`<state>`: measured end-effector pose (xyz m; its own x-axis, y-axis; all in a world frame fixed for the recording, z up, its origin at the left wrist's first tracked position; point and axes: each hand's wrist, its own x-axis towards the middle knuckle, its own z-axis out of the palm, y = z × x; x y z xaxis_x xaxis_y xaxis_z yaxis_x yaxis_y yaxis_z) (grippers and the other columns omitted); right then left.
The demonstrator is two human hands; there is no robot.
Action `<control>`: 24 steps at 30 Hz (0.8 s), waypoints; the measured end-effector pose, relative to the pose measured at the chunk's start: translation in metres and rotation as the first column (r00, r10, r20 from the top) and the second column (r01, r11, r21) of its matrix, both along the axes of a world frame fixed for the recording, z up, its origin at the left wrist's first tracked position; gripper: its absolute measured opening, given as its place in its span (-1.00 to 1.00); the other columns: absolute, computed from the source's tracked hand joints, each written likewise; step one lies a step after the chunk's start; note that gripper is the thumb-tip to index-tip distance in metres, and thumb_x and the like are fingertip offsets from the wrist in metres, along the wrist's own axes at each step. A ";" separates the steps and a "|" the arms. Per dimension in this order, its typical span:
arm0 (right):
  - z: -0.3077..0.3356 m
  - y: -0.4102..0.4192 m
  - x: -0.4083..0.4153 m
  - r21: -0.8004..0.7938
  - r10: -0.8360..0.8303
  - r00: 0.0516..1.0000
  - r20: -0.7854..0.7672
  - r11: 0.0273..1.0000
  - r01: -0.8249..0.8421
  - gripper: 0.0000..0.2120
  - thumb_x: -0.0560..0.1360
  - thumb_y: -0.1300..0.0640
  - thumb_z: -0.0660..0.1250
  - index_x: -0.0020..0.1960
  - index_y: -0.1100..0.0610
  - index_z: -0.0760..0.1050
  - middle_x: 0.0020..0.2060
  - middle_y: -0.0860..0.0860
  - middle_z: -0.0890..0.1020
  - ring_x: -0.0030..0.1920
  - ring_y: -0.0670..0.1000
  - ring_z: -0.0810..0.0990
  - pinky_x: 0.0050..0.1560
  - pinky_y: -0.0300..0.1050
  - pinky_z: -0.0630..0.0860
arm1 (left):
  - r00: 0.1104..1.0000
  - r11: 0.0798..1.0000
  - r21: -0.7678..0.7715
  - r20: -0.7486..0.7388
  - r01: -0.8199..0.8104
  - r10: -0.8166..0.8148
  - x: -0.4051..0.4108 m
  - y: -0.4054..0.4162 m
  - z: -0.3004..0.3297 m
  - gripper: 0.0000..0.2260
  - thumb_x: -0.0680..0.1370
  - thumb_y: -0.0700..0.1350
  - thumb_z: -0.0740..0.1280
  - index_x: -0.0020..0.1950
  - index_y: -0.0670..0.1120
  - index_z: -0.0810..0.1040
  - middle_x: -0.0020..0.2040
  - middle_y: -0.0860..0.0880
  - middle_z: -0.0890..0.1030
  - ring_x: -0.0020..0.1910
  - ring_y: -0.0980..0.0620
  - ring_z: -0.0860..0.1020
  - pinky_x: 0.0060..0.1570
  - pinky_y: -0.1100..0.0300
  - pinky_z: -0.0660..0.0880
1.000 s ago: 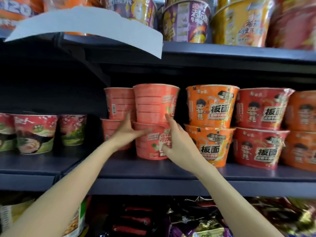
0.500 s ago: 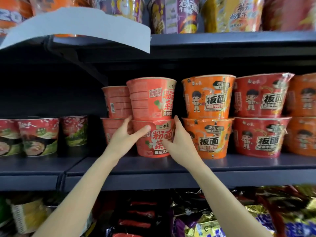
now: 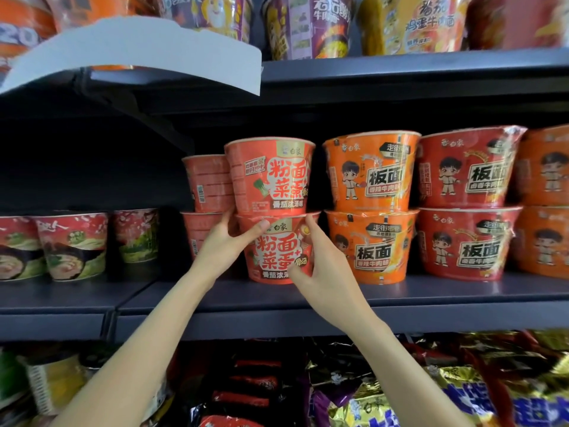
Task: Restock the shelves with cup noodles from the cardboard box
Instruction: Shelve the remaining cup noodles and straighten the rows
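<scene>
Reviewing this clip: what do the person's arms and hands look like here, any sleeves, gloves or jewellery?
Both forearms are bare up to the frame's bottom edge, with no sleeves in view. The left hand and right hand wear no gloves, and no rings, watch or bracelet show.

Both arms extended; left grip [image 3: 226, 241], right grip [image 3: 320, 266] curled, facing inward.

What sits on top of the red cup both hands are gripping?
Another red cup of the same kind stands stacked on the gripped cup. The lower cup's lid is covered, so it cannot be seen.
</scene>
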<state>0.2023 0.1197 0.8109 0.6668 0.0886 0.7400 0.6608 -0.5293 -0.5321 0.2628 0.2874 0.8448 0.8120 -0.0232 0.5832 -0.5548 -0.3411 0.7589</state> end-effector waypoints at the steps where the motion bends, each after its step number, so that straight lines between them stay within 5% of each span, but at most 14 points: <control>1: 0.000 -0.001 0.000 0.006 0.000 1.000 -0.002 1.000 0.000 -0.30 0.52 0.21 0.30 0.53 -0.03 0.02 0.30 -0.19 0.42 0.27 -0.17 0.41 0.26 -0.18 0.44 | 1.000 1.000 -0.001 0.008 -0.006 0.006 0.000 0.000 -0.001 -0.22 0.30 0.32 0.38 0.44 0.06 0.29 0.30 0.12 0.49 0.25 0.14 0.46 0.17 0.20 0.34; 5: -0.002 -0.005 -0.003 -0.023 0.002 1.000 -0.010 1.000 -0.003 -0.26 0.53 0.21 0.30 0.55 -0.01 -0.05 0.36 -0.17 0.36 0.31 -0.22 0.35 0.22 -0.36 0.35 | 1.000 1.000 0.001 0.019 -0.014 0.014 0.002 0.000 -0.004 -0.23 0.30 0.35 0.37 0.43 0.08 0.30 0.30 0.11 0.50 0.26 0.11 0.46 0.20 0.16 0.36; 10: 0.007 -0.010 -0.005 -0.007 -0.122 0.986 0.116 0.992 0.123 -0.37 0.55 0.20 0.27 0.53 0.06 0.07 0.39 -0.06 0.36 0.36 -0.11 0.35 0.34 -0.08 0.40 | 1.000 0.999 -0.038 0.006 -0.018 0.018 -0.005 0.002 0.004 -0.13 0.27 0.38 0.40 0.48 0.08 0.22 0.37 0.10 0.43 0.33 0.10 0.39 0.29 0.12 0.31; 13: 0.029 -0.010 -0.002 0.063 -0.155 0.973 0.173 0.987 0.146 -0.46 0.57 0.19 0.25 0.50 0.10 0.16 0.38 -0.02 0.37 0.35 -0.08 0.37 0.34 -0.09 0.40 | 0.970 0.972 -0.207 0.193 -0.107 0.148 -0.015 0.003 0.014 -0.36 0.42 0.18 0.39 0.43 0.04 0.30 0.33 0.09 0.43 0.28 0.13 0.42 0.27 0.18 0.34; 16: 0.054 -0.005 0.016 0.049 -0.148 0.987 0.062 0.988 0.145 -0.38 0.58 0.13 0.21 0.54 0.13 0.00 0.43 0.05 0.32 0.39 0.00 0.35 0.35 -0.01 0.38 | 0.925 0.972 -0.197 0.330 -0.126 0.187 -0.025 -0.006 0.023 -0.50 0.49 0.03 0.36 0.40 0.00 0.32 0.20 0.17 0.45 0.10 0.31 0.45 0.10 0.36 0.38; 20: 0.072 0.006 0.033 0.067 -0.080 0.992 -0.101 0.994 0.087 -0.25 0.57 0.09 0.22 0.55 0.13 -0.20 0.34 0.12 0.43 0.17 0.03 0.52 0.12 -0.07 0.50 | 0.965 0.991 -0.102 0.241 -0.085 0.107 -0.020 -0.017 0.022 -0.37 0.43 0.20 0.35 0.43 0.06 0.25 0.25 0.09 0.51 0.17 0.14 0.51 0.17 0.12 0.45; 24: 0.063 0.012 0.030 0.067 -0.102 0.994 0.034 0.993 0.099 -0.27 0.49 0.05 0.28 0.54 0.06 -0.01 0.33 0.06 0.43 0.25 0.05 0.49 0.19 0.07 0.51 | 0.986 0.988 -0.156 0.164 -0.007 0.033 -0.010 -0.011 0.022 -0.38 0.44 0.14 0.39 0.44 0.07 0.26 0.26 0.11 0.50 0.21 0.12 0.49 0.14 0.18 0.41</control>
<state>0.2325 0.1315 0.8740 0.6418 -0.0266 0.7664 0.6260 -0.5591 -0.5436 0.2525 0.2765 0.8672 0.7031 0.0928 0.7050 -0.6717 -0.2389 0.7013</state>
